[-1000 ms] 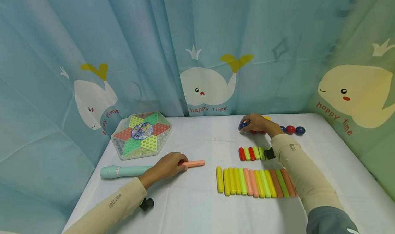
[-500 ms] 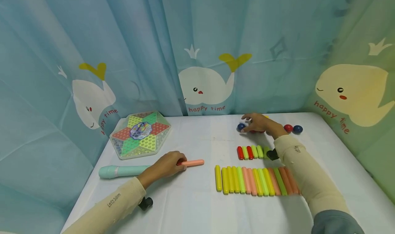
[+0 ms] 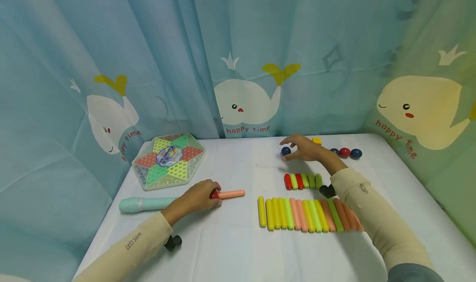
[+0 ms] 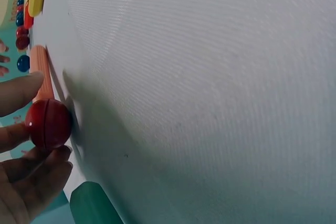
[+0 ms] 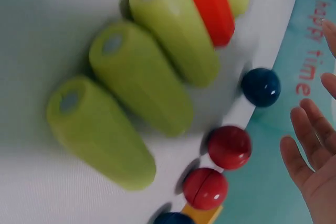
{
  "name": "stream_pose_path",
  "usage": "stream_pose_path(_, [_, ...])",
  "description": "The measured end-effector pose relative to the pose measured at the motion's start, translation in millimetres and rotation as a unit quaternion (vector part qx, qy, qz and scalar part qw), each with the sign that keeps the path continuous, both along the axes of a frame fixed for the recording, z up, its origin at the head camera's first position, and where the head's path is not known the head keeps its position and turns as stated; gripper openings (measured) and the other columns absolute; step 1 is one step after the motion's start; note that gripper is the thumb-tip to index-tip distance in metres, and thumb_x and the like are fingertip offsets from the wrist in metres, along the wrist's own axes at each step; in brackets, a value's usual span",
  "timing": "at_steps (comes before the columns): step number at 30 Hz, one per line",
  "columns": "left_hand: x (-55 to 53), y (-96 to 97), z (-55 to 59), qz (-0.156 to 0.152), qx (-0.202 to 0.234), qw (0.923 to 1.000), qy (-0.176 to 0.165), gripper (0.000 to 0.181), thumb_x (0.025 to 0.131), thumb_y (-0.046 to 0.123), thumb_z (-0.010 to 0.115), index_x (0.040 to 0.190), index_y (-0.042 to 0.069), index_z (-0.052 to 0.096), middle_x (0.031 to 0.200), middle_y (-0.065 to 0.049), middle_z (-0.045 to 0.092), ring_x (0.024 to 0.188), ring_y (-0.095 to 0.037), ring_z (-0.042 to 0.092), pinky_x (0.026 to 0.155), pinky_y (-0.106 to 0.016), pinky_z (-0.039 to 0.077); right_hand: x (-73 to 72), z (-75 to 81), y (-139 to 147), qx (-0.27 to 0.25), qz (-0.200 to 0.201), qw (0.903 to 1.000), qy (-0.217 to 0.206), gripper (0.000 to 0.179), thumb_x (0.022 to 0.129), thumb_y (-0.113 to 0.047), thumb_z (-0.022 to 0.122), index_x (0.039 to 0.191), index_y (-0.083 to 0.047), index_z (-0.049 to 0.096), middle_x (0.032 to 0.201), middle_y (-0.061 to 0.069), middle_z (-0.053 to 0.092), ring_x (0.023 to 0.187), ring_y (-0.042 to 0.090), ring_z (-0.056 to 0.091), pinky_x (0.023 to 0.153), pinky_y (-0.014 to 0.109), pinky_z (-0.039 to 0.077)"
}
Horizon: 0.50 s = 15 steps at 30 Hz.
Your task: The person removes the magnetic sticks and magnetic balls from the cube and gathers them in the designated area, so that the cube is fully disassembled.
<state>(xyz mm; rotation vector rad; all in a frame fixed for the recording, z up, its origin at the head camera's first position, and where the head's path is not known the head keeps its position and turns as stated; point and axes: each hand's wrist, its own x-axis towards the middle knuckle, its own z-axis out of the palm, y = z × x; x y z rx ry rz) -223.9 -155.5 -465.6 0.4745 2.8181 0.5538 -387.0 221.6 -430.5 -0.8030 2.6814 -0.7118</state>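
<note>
My left hand [image 3: 197, 196] holds a red ball [image 4: 48, 124] between thumb and fingers, close above the white tabletop. A salmon-coloured stick [image 3: 232, 194] lies just beyond the ball, pointing right; whether the thumb touches it I cannot tell. Behind this hand lies a pale green tube with a wider end [image 3: 130, 205]. At the back of the table, my right hand [image 3: 305, 148] has its fingers spread around a dark blue ball [image 3: 285, 151], not gripping it. Two red balls [image 5: 229, 147] sit near that hand; the hand hides them in the head view.
Short red and green sticks [image 3: 299, 181] form a row in front of the right hand. Nearer lies a longer row of yellow, green and orange sticks [image 3: 293, 214]. A yellow block [image 3: 317, 140] and more balls [image 3: 345, 152] stand back right. A hexagonal game board [image 3: 169, 161] lies back left.
The right hand's fingers have let go of the blue ball and spread apart; ball and hand sit slightly farther left. The left fingers have shifted slightly left, showing more of the red ball.
</note>
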Motion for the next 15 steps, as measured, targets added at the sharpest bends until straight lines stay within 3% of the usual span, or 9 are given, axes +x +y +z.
stream_pose_path(4, [0.7,-0.7,0.3,-0.006,-0.014,0.9998,0.013,0.035,0.090,0.026,0.076,0.118,0.009,0.068,0.104,-0.004,0.065,0.090,-0.015,0.056,0.079,-0.034,0.051,13.6,2.2,-10,-0.004,0.009,0.9999,0.004,0.059,0.088,-0.028,0.079,0.138,-0.006,0.058,0.137,0.023,0.053,0.122,0.039,0.052,0.104,0.058,0.044])
stream_pose_path(10, [1.5,-1.2,0.7,-0.082,-0.011,0.9951,0.053,0.017,0.091,0.008,0.069,0.107,0.008,0.072,0.099,-0.006,0.065,0.087,-0.018,0.054,0.077,-0.036,0.047,31.1,1.4,-26,-0.033,0.043,0.9983,-0.021,0.059,0.087,-0.030,0.080,0.137,-0.005,0.059,0.133,0.021,0.058,0.119,0.037,0.055,0.103,0.053,0.047])
stream_pose_path(13, [2.5,-0.3,3.7,-0.123,-0.004,0.9894,0.076,0.019,0.093,0.003,0.064,0.106,0.013,0.075,0.115,-0.010,0.064,0.104,-0.026,0.057,0.089,-0.045,0.047,37.5,0.2,-34,-0.036,0.057,0.9970,-0.037,0.059,0.089,-0.033,0.078,0.137,-0.006,0.058,0.137,0.019,0.057,0.121,0.035,0.056,0.101,0.052,0.049])
stream_pose_path(15, [3.9,0.4,6.1,-0.141,0.001,0.9864,0.085,0.025,0.095,0.001,0.062,0.112,0.015,0.074,0.131,-0.014,0.059,0.121,-0.034,0.052,0.098,-0.054,0.043,41.2,0.2,-39,-0.037,0.065,0.9962,-0.045,0.058,0.090,-0.034,0.076,0.138,-0.006,0.057,0.138,0.018,0.057,0.121,0.034,0.057,0.100,0.052,0.049])
